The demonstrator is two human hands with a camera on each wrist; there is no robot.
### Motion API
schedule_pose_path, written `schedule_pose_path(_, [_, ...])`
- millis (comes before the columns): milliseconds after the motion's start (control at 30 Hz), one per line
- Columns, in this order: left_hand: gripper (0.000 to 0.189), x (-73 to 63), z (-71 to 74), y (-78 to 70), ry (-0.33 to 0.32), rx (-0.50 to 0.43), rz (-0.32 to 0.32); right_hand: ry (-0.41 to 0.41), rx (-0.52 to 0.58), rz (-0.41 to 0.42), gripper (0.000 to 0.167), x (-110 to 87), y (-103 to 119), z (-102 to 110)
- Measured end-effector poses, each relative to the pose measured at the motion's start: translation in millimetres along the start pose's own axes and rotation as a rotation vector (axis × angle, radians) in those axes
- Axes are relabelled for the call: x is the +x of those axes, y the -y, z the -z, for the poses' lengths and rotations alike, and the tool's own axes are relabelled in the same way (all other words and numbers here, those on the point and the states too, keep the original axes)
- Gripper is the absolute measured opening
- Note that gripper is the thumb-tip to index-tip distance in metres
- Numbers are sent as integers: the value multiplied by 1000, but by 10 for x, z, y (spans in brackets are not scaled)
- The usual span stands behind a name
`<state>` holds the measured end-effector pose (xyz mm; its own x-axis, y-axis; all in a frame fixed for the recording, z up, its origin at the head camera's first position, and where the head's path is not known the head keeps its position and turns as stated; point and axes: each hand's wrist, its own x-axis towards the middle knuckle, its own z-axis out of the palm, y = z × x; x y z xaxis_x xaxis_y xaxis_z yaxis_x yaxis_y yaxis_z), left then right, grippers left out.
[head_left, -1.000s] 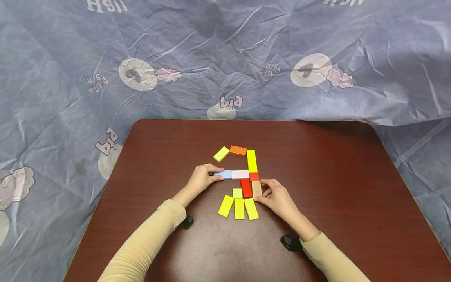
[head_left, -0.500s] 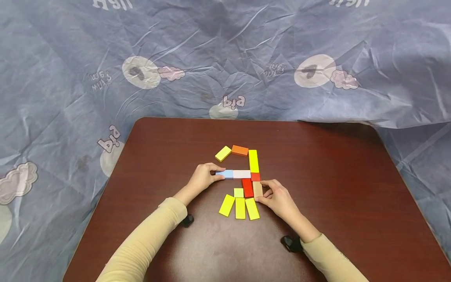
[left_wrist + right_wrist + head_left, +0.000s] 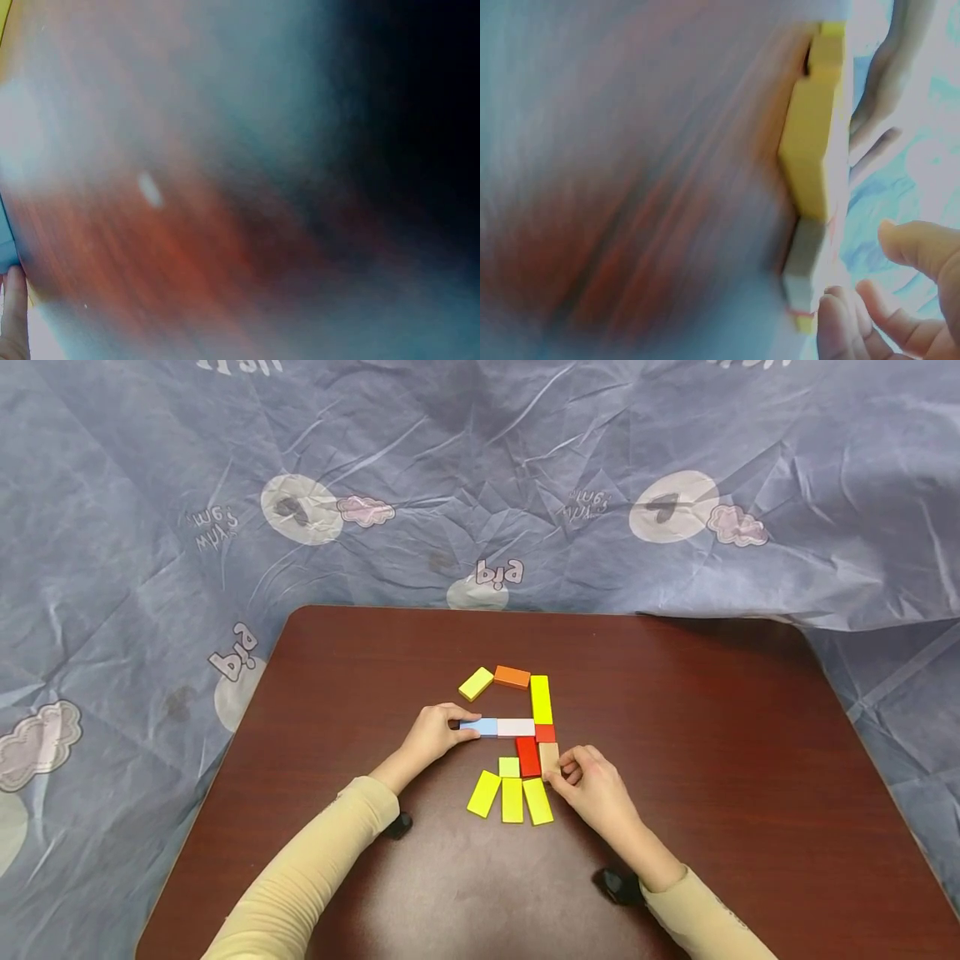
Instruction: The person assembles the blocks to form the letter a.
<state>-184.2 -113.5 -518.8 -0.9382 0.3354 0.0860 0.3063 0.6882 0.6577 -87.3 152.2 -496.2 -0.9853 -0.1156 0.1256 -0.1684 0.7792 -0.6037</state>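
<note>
In the head view my left hand (image 3: 432, 732) pinches the left end of a light blue block (image 3: 485, 727) between thumb and index finger. A white block (image 3: 516, 727) continues that row up to a small red block (image 3: 545, 733). My right hand (image 3: 597, 787) is at the right side of a bare-wood block (image 3: 549, 760), its fingers loosely bent. In the right wrist view, thumb and fingertips (image 3: 836, 322) stand apart beside this wooden block (image 3: 804, 266). A longer red block (image 3: 528, 757) lies just left of the wooden one. The left wrist view is mostly blurred tabletop.
Above the row lie a tall yellow block (image 3: 541, 699), an orange block (image 3: 512, 677) and a pale yellow block (image 3: 476, 683). Below sit a small yellow square (image 3: 509, 767) and three fanned yellow blocks (image 3: 512, 800). All rest on a brown table (image 3: 712, 718) before a patterned cloth (image 3: 465, 460).
My right index finger has come away from the far end of the wooden block and drawn back to the right. The left hand keeps its hold on the light blue block; the blocks' layout looks unchanged.
</note>
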Motion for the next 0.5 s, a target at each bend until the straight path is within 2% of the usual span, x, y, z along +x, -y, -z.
schedule_pose_path(133, [33,6,-2,1,2,13,-8,21,-23,0,25,-124,114,4])
schedule_pose_path(267, [34,13,-2,-2,12,15,3,62,-71,-19,32,-234,191,-61])
schedule_pose_path(500, [35,10,8,-13,18,9,14,76,-143,-43,39,-323,231,-193])
